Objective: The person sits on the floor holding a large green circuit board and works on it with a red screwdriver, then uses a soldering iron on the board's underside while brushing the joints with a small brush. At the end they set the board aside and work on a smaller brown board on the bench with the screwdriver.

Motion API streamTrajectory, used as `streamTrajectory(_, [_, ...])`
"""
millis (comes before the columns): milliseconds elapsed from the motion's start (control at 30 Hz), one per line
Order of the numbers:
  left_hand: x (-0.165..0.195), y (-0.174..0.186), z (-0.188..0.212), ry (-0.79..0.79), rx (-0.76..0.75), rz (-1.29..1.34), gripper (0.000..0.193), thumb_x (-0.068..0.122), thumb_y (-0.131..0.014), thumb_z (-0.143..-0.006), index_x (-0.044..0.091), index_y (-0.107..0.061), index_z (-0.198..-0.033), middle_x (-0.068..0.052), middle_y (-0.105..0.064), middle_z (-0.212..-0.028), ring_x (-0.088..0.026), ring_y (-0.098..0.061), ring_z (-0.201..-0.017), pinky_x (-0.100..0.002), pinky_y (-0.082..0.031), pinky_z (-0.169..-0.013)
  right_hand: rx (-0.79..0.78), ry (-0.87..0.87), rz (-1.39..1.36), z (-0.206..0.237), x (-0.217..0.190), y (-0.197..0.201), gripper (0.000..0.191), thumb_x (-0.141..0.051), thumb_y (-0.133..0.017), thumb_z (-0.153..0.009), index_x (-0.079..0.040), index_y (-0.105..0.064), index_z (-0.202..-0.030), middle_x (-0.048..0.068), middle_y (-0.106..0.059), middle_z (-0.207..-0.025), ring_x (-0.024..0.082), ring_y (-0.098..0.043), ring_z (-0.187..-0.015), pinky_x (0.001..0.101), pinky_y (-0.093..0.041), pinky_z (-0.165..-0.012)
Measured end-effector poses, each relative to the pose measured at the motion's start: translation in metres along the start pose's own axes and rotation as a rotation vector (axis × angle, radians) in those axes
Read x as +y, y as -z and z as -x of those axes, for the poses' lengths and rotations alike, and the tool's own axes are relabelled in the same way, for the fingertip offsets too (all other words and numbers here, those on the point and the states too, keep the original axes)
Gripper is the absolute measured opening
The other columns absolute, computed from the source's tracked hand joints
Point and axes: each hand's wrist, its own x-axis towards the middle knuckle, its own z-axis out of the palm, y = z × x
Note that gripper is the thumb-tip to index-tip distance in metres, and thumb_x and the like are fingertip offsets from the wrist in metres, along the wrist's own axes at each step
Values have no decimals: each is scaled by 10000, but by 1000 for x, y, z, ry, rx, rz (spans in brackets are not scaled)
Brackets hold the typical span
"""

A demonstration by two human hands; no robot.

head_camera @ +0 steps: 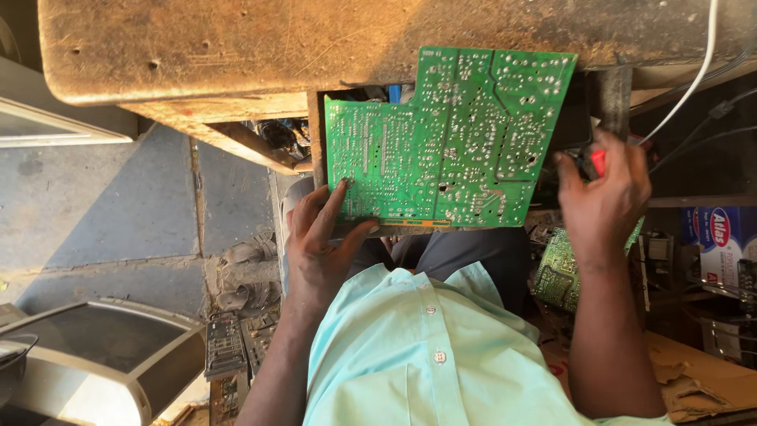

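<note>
A large green circuit board lies solder side up against the edge of a worn wooden bench. My left hand grips the board's near left corner, fingers on top and thumb along its edge. My right hand is at the board's right edge, closed around a tool with a red handle. A white cable runs up from that hand. My light green shirt fills the bottom of the view.
A second, smaller green board lies under my right arm. An old grey monitor casing and remote controls sit at lower left on the stone floor. Cardboard and a red-and-white box are at right.
</note>
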Motion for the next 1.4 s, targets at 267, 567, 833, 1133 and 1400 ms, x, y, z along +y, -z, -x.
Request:
streamTrajectory(267, [-7, -1, 5, 3, 25, 7, 709, 233, -910, -789, 66, -616, -1411, -144, -626, -1299, -321, -595, -1187, -428, -463, -1021, -17, -90, 24, -20, 33, -21, 380, -67, -943, -848, 7, -714, -1142, 168, -706, -1042, 321, -711, -940, 441, -549, -867])
streamTrajectory(567, [-9, 4, 8, -34, 39, 16, 758, 280, -907, -801, 111, -557, -1452, -126, -616, -1319, -307, -590, -1195, -439, -436, -1020, 31, -147, -88, -33, 44, -26, 253, -32, -747, -958, 54, -598, -1144, 167, -666, -994, 269, -627, -888, 420, -503, -777])
streamTrajectory(833, [-17, -2, 13, -94, 55, 2, 769, 272, -889, -837, 107, -522, -1493, -111, -593, -1320, -291, -579, -1152, -444, -418, -1016, 190, -281, -837, 36, -15, 10, 330, -252, -334, -1239, 4, -503, -1118, 153, -647, -890, 165, -522, -697, 289, -400, -645])
streamTrajectory(1133, [-28, -7, 14, -47, 110, -1, 801, 312, -916, -772, 131, -563, -1467, -84, -646, -1271, -277, -570, -1111, -441, -406, -1026, -220, -371, -1485, 81, -107, 3, 117, 36, -628, -1104, -6, -566, -1195, 201, -672, -1142, 250, -674, -980, 420, -580, -929])
streamTrajectory(1400, [-38, -7, 24, -53, 203, 7, 771, 325, -929, -739, 157, -604, -1417, -155, -570, -1339, -304, -510, -1221, -461, -350, -1063, -135, 193, -921, 65, -139, -21, 346, 159, -716, -948, -5, -506, -1169, 206, -677, -1144, 273, -738, -1009, 401, -669, -903])
